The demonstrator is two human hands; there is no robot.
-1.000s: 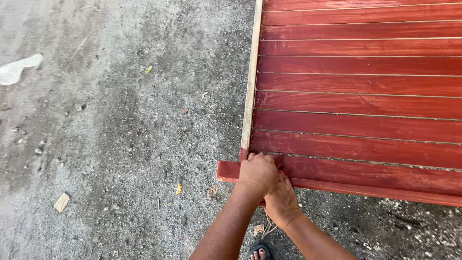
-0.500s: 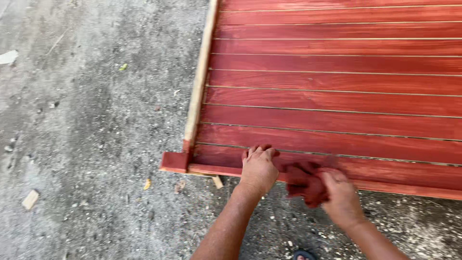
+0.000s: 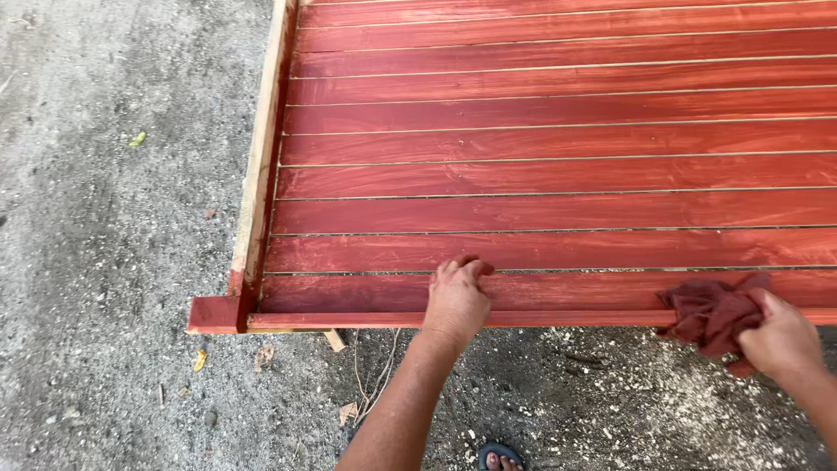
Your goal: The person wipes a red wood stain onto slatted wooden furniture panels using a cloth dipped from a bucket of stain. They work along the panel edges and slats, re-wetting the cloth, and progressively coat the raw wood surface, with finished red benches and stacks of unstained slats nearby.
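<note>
Gleaming red-stained slatted wood panel point(image 3: 558, 166), crumpled red rag point(image 3: 711, 312) on its edge.

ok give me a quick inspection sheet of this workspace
surface: gravel ground, grey and gritty
job's things: red-stained slatted wooden panel lying flat; dark red rag on its near edge
clutter: wood chip, dry leaves, twigs
grippers: left hand rests on the near slat; right hand grips the rag
cables: nothing seen
surroundings: sandalled foot at bottom edge
</note>
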